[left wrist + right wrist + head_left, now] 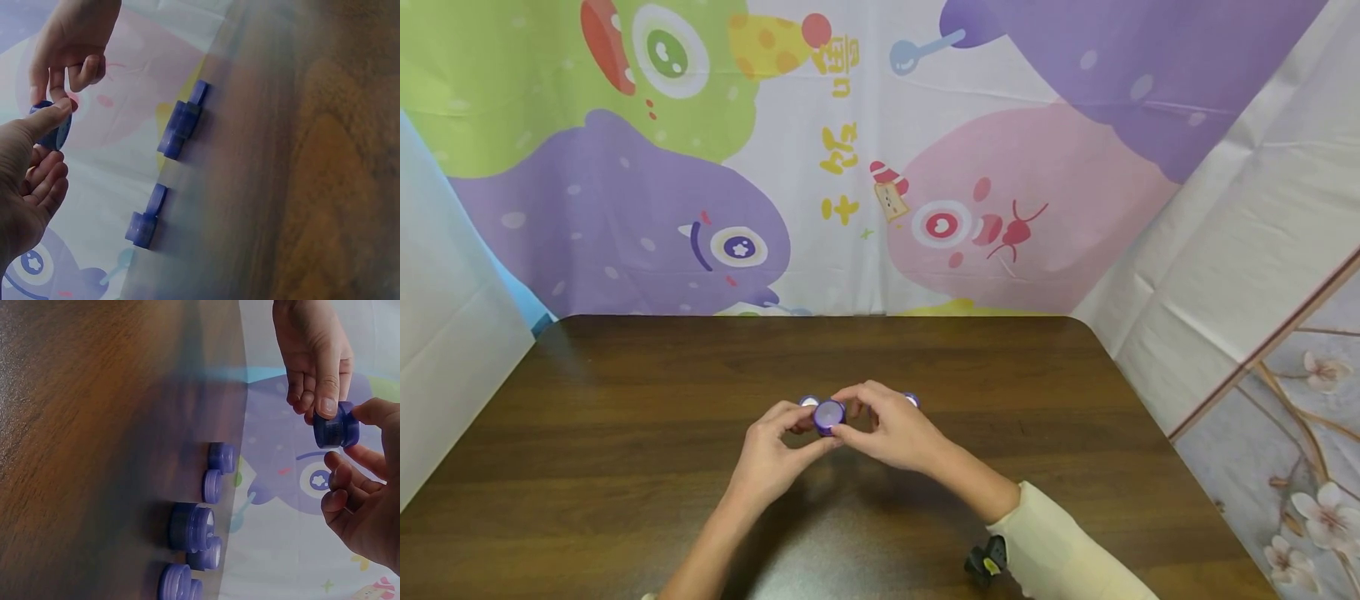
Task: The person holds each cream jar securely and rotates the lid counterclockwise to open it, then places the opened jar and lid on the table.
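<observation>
A small purple cosmetic jar is held above the table between both hands. My left hand grips the jar's body with thumb and fingers, as the right wrist view shows. On the opposite end, the thumb and fingers of my right hand pinch the purple lid, which lies against the jar's mouth with a narrow groove between them. The left wrist view has the jar edge-on, partly covered by the left thumb.
Several more purple jars and lids stand on the dark wooden table beyond the hands, some with white showing inside. A cartoon-printed cloth hangs at the table's far edge. A small black device sits by the right sleeve.
</observation>
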The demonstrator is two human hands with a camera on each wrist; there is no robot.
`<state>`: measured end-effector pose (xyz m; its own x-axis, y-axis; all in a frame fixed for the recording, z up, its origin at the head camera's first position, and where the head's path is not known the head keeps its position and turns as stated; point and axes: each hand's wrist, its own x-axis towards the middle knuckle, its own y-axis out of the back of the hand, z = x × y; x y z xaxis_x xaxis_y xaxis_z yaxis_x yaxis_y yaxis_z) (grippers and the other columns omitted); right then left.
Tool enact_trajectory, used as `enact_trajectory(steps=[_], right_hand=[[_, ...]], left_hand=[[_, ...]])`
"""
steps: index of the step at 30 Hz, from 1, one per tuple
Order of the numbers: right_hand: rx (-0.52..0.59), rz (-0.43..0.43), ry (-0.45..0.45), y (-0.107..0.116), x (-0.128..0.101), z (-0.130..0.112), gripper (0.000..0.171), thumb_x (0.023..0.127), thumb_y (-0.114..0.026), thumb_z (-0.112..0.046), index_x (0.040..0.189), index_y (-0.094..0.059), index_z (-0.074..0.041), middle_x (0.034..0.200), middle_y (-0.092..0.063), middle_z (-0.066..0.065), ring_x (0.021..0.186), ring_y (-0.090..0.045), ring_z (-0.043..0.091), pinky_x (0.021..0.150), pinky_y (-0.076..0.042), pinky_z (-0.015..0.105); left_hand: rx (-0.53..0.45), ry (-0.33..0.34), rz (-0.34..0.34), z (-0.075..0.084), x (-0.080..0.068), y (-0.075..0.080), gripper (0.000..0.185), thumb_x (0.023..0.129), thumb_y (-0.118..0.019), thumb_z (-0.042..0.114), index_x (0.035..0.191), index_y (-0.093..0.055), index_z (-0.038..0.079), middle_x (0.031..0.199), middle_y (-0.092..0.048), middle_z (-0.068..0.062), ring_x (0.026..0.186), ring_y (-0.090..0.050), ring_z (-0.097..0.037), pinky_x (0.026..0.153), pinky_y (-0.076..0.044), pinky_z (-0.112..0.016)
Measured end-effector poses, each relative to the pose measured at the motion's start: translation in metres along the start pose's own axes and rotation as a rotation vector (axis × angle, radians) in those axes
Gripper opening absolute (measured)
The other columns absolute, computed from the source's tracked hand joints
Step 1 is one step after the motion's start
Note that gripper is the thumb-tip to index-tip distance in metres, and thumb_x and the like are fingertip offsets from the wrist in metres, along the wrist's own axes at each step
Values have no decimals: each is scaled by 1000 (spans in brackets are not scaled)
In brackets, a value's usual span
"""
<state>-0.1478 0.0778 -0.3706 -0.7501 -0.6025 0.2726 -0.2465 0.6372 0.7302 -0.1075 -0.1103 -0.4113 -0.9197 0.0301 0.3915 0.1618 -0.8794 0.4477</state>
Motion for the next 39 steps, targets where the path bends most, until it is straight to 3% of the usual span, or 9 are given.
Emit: enact_trajectory(steps=[3,6,11,19,24,31,39], right_hand=[[-9,-12,3,0,0,-1,40,85,-69,-26,120,-59,-11,90,-57,0,67,-48,11,55,-41,16],[6,-10,-16,1,0,-1,44,84,-69,-30,123,-57,-11,92,-58,0,67,-49,15,55,-40,16],[21,6,-32,0,0,-1,40,80,-74,-30,114,-60,-12,91,-59,1,70,-52,20,56,-39,16],[-41,-23,-4,1,0,-3,40,82,-71,-26,119,-60,-13,91,-58,-1,69,-47,7,57,-42,16],[-37,-21,2,1,1,-3,48,81,-73,-31,122,-57,-12,93,-58,1,68,-48,12,54,-40,15],[-72,-42,3,0,1,-2,40,82,-70,-27,119,-60,-14,95,-58,-2,76,-54,14,57,-43,16],[-120,-77,-31,3,1,-5,56,82,-68,-39,131,-52,-16,101,-57,-1,80,-54,11,60,-42,17]], left_hand=[[7,0,3,0,0,0,33,66,-84,20,94,-70,7,89,-63,3,84,-59,-13,77,-53,-34],[15,2,2,-1,0,0,34,67,-83,18,96,-70,5,90,-63,2,84,-59,-13,77,-53,-34],[23,7,-5,-1,-1,1,36,69,-82,15,100,-70,4,91,-63,2,85,-58,-13,78,-53,-34],[14,9,-8,0,-1,1,35,67,-83,19,98,-71,7,90,-63,3,85,-58,-12,78,-53,-34],[22,9,-2,-1,-1,0,35,69,-82,15,101,-70,5,89,-62,2,84,-59,-13,78,-51,-30],[-7,-14,-9,-1,-2,-2,32,69,-82,10,98,-70,4,87,-62,2,83,-61,-19,78,-52,-30],[16,-37,-2,-1,0,-3,33,68,-82,9,98,-70,3,86,-63,1,81,-61,-18,76,-53,-30]])
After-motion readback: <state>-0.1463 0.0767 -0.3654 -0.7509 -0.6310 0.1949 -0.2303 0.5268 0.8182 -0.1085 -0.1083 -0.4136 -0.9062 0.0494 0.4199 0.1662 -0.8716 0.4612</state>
